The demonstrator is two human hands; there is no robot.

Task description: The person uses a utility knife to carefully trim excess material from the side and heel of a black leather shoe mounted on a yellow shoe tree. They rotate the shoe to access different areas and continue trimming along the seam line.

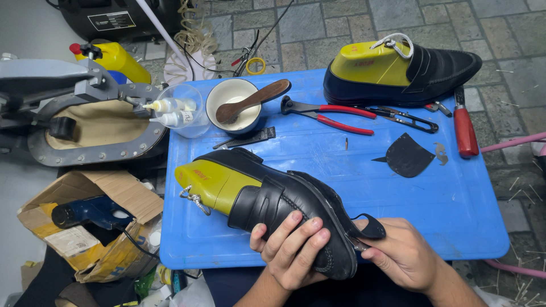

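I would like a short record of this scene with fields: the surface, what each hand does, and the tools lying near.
surface: blue plastic lid used as a worktop
left hand: grips the toe of a black shoe on a yellow form
right hand: pinches a loose black strip at the shoe's edge
second shoe: at the far right corner
tools: red pliers, red-handled knife, bowl with wooden spoon
scrap: black leather piece
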